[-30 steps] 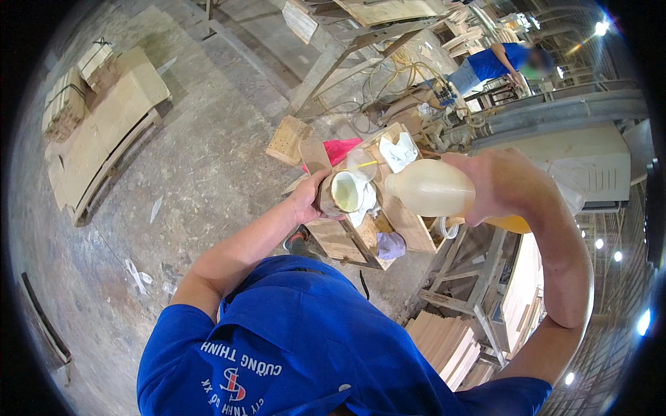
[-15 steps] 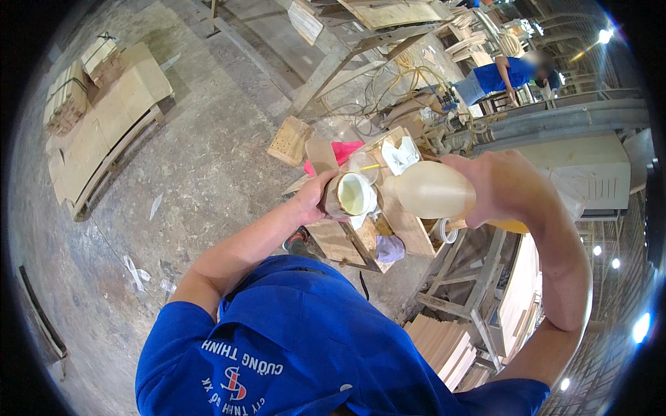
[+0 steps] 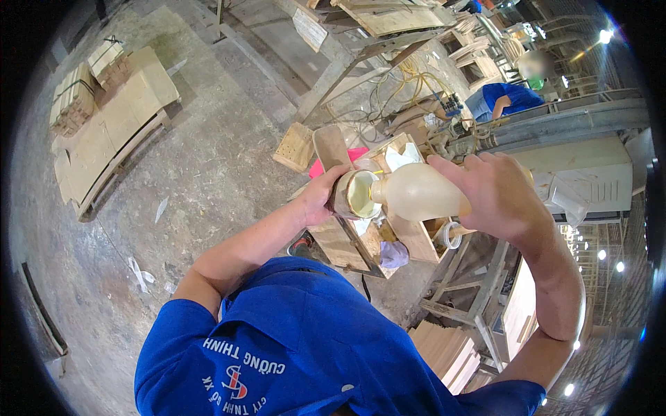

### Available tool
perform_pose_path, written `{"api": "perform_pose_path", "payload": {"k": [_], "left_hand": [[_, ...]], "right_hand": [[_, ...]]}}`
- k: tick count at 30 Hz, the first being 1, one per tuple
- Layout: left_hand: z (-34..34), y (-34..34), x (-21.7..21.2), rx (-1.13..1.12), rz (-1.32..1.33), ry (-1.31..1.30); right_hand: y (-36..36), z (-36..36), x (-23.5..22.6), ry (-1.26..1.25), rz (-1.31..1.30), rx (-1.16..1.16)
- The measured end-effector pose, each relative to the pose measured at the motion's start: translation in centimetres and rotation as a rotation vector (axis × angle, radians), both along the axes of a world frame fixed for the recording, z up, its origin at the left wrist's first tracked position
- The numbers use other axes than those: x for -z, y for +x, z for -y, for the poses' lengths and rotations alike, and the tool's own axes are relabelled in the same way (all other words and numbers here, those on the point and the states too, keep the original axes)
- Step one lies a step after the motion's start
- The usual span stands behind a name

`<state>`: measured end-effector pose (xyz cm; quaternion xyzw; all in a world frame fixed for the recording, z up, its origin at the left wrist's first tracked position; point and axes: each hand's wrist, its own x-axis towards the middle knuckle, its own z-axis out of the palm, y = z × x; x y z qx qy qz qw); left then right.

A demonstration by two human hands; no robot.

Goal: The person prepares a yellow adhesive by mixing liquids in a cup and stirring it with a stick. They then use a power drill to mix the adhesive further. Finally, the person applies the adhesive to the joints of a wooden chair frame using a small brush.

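While the left hand [image 3: 323, 193] curls around the cup [image 3: 362, 195] and the right hand [image 3: 503, 197] clasps the pale bottle [image 3: 423, 192] just right of the cup, neck toward its rim, overtipping could spill contents onto the wooden stand [image 3: 414, 238] below the cup; whether neck and rim touch is unclear.

Way free over floor [image 3: 222, 159] left of left hand [image 3: 320, 195]; bottle [image 3: 423, 193] blocks cup [image 3: 343, 195] from right, wooden box [image 3: 415, 238] below.
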<state>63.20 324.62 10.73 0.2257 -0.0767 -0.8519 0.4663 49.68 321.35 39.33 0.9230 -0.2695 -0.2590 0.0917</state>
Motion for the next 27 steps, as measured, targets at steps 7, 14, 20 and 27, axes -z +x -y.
{"api": "perform_pose_path", "payload": {"k": [7, 14, 20, 27], "left_hand": [[-0.2, 0.1, -0.4, 0.009, 0.009, 0.031], [-0.5, -0.3, -0.3, -0.005, 0.049, 0.012], [-1.0, -0.6, -0.2, -0.016, 0.040, 0.020], [-1.5, -1.0, -2.2, -0.007, 0.049, 0.055]], "right_hand": [[-0.3, -0.7, -0.6, -0.046, 0.035, -0.046], [-1.0, -1.3, -0.5, -0.075, 0.050, -0.058], [-1.5, -1.8, -0.7, -0.069, 0.080, -0.044], [-3.1, -1.8, 0.2, -0.074, -0.008, 0.082]]}}
